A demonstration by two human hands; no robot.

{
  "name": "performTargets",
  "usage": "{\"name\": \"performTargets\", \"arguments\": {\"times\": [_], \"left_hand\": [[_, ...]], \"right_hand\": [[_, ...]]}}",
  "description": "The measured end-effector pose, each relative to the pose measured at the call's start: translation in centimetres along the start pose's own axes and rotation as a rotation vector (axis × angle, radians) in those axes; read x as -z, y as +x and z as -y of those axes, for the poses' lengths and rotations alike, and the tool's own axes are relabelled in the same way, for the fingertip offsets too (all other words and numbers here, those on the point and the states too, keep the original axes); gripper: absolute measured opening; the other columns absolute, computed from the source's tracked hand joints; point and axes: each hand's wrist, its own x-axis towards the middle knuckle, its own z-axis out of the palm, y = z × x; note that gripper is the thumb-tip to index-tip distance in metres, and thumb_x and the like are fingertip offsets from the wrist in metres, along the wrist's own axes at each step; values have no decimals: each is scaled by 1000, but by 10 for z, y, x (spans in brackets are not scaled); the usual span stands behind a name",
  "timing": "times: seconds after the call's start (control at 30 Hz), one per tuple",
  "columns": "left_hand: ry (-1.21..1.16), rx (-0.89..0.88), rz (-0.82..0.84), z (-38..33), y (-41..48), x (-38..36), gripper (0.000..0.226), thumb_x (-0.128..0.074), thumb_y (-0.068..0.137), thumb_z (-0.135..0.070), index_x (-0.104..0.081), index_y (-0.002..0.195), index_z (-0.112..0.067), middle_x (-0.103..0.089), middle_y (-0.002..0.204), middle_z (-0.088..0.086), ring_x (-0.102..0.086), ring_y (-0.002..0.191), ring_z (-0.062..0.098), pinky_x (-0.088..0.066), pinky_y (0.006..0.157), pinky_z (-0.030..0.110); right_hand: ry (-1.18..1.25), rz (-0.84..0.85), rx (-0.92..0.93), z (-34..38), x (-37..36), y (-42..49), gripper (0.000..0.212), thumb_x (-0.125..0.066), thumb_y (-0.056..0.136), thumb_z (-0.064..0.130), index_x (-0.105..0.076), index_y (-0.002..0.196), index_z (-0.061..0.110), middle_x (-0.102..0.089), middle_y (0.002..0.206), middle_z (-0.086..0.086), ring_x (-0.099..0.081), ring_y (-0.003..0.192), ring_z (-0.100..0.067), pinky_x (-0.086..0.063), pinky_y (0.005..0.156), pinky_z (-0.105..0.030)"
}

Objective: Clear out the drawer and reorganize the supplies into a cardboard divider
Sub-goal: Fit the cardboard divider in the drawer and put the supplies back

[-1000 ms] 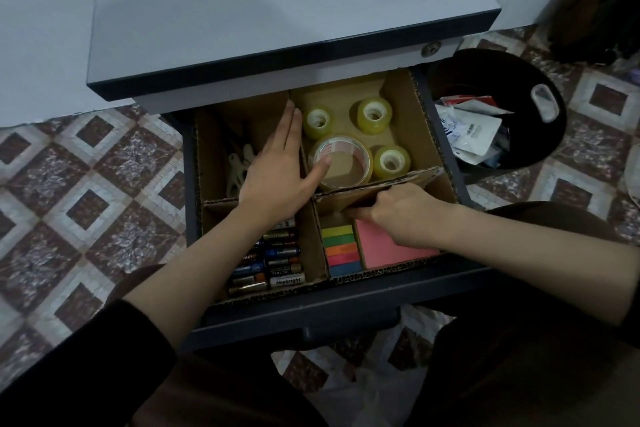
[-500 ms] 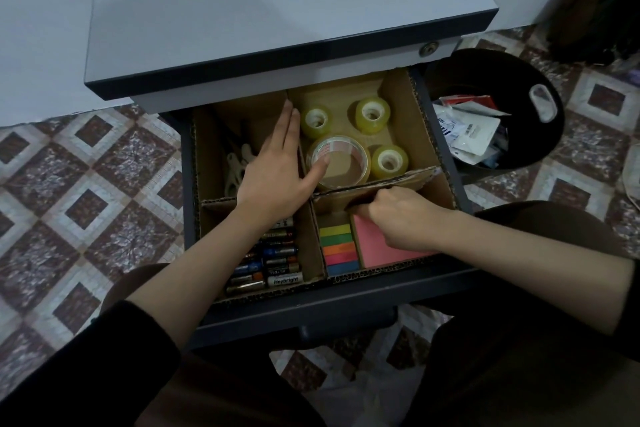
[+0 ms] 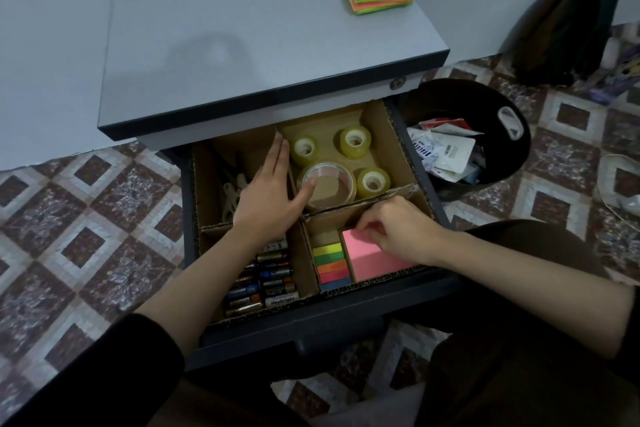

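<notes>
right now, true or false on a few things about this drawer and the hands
1. Batteries fill the front left compartment. True.
2. Four tape rolls sit back right. True.
3. The pink pad lies on the cabinet top. False: it is front right in the drawer, pinched by the right hand.
4. The bin is empty. False: it holds wrappers.
5. The left hand grips scissors. False: it lies flat on the divider, thumb on the big roll.

Bare divider floor [image 3: 329, 146] between tape rolls [image 3: 354, 141]; desktop [image 3: 242, 28] overhang above.
</notes>
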Motion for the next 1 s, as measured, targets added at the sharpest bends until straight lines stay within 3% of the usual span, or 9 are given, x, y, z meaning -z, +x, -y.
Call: {"name": "performTargets", "arguments": {"times": [0.17, 0.27, 0.37, 0.47, 0.6, 0.7, 0.8, 0.9, 1.0], "left_hand": [[-15, 14, -111, -2, 7, 10, 61, -41, 94, -49, -33, 144, -15, -28, 153, 2, -47, 125, 21, -38, 99, 36], [-17, -65, -257, -9, 23, 31, 41, -50, 91, -37, -61, 120, -11, -64, 116, 8, -56, 108, 24, -41, 90, 36], [-135, -107, -299, -27, 42, 58, 21, -57, 90, -23, -69, 102, -12, -70, 86, 2, -64, 79, 17, -51, 73, 30], [-110, -173, -282, -44, 56, 74, 16, -60, 88, -19, -71, 80, -11, -65, 58, 1, -59, 54, 16, -40, 51, 17], [-169, -291, -300, -69, 79, 95, 16, -67, 82, -15, -69, 66, -12, -57, 48, -6, -53, 47, 13, -44, 52, 27], [-214, -293, -313, -87, 111, 119, 13, -66, 82, -20, -73, 74, -11, -62, 61, -7, -54, 58, 10, -48, 63, 29], [-171, -349, -289, -105, 152, 141, 36, -59, 77, -33, -70, 105, -13, -66, 103, 5, -61, 90, 19, -45, 86, 29], [49, -306, -33, -122, 196, 154, 81, -69, 80, -33, -28, 144, -7, -28, 150, 12, -27, 138, 24, -19, 111, 28], [198, -263, 197, -138, 226, 160, 104, -74, 76, -35, -6, 148, -5, -18, 155, 11, -18, 141, 25, -20, 112, 32]], "right_hand": [[11, -45, 0, 16, 24, 1, 18, -58, 90, 13, -74, 98, 14, -71, 94, 1, -59, 82, -9, -49, 85, -27], [55, -105, 28, 22, 44, 7, 15, -61, 88, 15, -75, 94, 16, -72, 90, 1, -63, 82, -11, -51, 85, -31], [86, -208, 38, 27, 73, 16, 15, -62, 87, 13, -75, 93, 14, -72, 89, -1, -64, 82, -12, -51, 81, -28], [116, -329, 33, 26, 108, 30, 15, -63, 86, 11, -76, 93, 12, -72, 89, 1, -61, 79, -6, -45, 76, -16], [157, -486, -32, 15, 151, 50, 12, -63, 84, 9, -75, 89, 10, -62, 74, 6, -48, 60, 4, -36, 63, -11], [156, -580, -93, 3, 176, 65, 12, -63, 86, 12, -74, 90, 10, -62, 76, 5, -47, 60, 2, -37, 64, -17], [175, -662, -162, -9, 192, 81, 13, -62, 86, 13, -73, 91, 11, -68, 86, -2, -53, 73, -8, -38, 70, -20], [223, -703, -225, -18, 203, 90, 14, -62, 86, 14, -71, 97, 13, -66, 85, -2, -53, 74, -12, -36, 65, -20], [250, -695, -239, -27, 206, 90, 18, -63, 87, 18, -66, 104, 14, -62, 84, -1, -53, 72, -13, -38, 67, -21]]}}
